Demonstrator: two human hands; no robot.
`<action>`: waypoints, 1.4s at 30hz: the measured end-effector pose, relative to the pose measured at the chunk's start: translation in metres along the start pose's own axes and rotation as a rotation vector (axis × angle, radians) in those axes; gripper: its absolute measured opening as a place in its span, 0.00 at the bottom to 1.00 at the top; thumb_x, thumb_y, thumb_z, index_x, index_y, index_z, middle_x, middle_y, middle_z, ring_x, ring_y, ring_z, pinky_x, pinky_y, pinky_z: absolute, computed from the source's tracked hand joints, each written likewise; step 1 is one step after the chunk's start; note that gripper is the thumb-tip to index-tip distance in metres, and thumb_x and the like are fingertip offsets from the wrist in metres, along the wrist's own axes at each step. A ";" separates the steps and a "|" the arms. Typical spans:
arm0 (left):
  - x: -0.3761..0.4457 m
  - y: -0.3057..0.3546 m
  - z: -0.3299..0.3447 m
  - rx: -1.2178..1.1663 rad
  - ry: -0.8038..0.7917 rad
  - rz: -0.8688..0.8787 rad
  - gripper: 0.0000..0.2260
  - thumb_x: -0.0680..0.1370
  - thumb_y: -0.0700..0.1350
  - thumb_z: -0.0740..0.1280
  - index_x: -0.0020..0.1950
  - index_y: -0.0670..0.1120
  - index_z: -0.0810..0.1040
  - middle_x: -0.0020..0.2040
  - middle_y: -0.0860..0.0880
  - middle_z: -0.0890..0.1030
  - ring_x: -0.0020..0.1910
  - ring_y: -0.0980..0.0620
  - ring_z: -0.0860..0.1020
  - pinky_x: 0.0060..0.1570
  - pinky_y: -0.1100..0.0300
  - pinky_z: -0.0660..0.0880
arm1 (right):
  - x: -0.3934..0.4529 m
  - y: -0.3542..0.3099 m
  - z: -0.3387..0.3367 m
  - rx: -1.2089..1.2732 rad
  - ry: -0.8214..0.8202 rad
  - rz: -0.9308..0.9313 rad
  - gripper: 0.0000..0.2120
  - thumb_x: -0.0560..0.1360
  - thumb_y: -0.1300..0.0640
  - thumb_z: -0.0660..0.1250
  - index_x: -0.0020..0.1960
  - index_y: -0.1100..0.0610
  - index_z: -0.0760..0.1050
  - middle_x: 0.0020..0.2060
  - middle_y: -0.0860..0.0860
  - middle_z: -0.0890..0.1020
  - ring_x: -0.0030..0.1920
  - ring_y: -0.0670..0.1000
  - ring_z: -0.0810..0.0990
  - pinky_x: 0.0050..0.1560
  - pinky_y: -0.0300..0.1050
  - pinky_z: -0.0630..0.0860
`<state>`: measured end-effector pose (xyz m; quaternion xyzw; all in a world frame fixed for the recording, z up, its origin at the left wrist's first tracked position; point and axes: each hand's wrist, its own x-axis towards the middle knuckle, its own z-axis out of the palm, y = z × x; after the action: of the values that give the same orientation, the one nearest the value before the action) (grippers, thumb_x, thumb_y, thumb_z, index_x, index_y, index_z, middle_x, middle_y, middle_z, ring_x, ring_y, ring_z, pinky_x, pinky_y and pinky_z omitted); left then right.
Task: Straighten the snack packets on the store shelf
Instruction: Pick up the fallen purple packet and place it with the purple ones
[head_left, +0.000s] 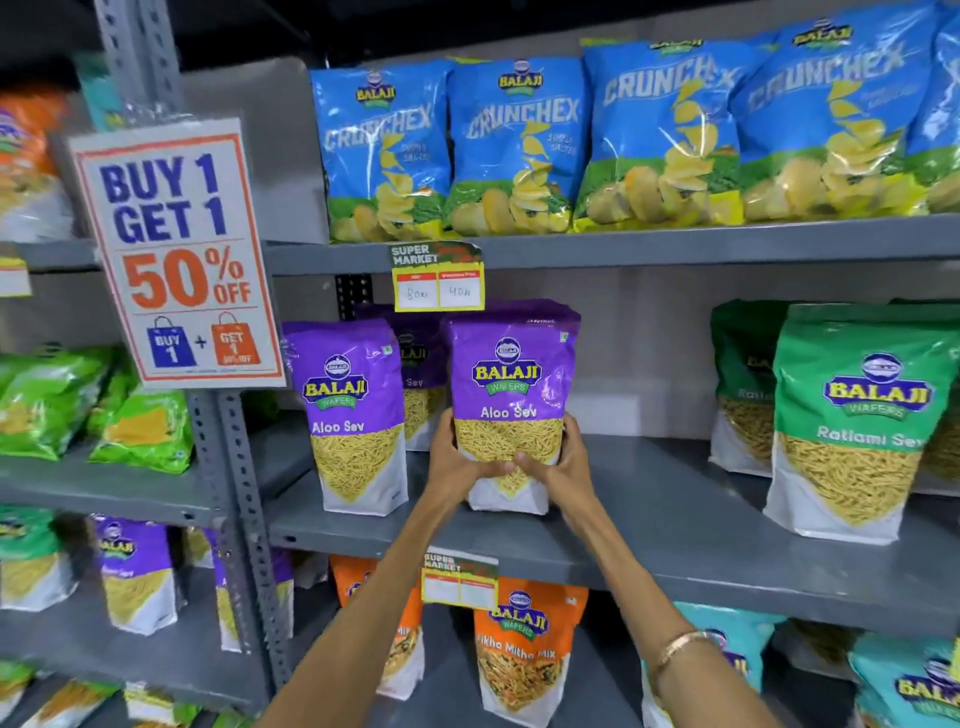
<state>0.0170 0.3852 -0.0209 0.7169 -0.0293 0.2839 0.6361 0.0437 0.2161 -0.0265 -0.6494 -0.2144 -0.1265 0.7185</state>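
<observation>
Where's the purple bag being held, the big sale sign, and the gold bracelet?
Held purple bag (511, 384): head view, on its logo.
Sale sign (176, 249): head view, middle of the sheet.
Bracelet (678, 647): head view, on the band at the right wrist.

Aloo Sev packet (511, 405) on shelf (649, 519), another packet (353, 410) left, third (421, 374) behind

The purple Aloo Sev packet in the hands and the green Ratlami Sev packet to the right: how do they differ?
The Aloo Sev packet has a purple top; the Ratlami Sev packet has a green one. The Aloo Sev packet is held low down by the left hand and right hand; the Ratlami Sev packet stands untouched. Both stand upright on the middle shelf, with Balaji logos and clear windows showing yellow sev.
</observation>
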 end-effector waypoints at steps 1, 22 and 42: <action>0.003 -0.004 -0.004 -0.002 0.013 -0.013 0.40 0.56 0.26 0.84 0.60 0.50 0.73 0.53 0.52 0.85 0.49 0.58 0.84 0.43 0.68 0.80 | 0.004 0.006 0.006 -0.008 -0.006 -0.004 0.39 0.65 0.67 0.79 0.72 0.67 0.68 0.59 0.62 0.82 0.54 0.46 0.85 0.55 0.42 0.83; 0.002 -0.044 -0.046 0.043 -0.294 -0.209 0.34 0.63 0.30 0.83 0.63 0.49 0.73 0.66 0.45 0.82 0.69 0.43 0.79 0.70 0.44 0.76 | 0.003 0.050 0.012 -0.152 -0.093 0.203 0.37 0.66 0.62 0.84 0.71 0.59 0.70 0.65 0.57 0.82 0.63 0.56 0.82 0.62 0.47 0.78; -0.014 -0.040 -0.068 0.087 -0.344 -0.151 0.40 0.62 0.38 0.85 0.70 0.44 0.72 0.68 0.45 0.81 0.68 0.43 0.79 0.69 0.40 0.76 | -0.028 0.038 0.020 -0.279 -0.085 0.145 0.33 0.70 0.57 0.81 0.71 0.56 0.72 0.61 0.50 0.83 0.62 0.51 0.82 0.56 0.36 0.80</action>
<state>-0.0035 0.4518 -0.0611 0.7819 -0.0715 0.1098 0.6095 0.0341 0.2381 -0.0714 -0.7615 -0.1772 -0.0753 0.6189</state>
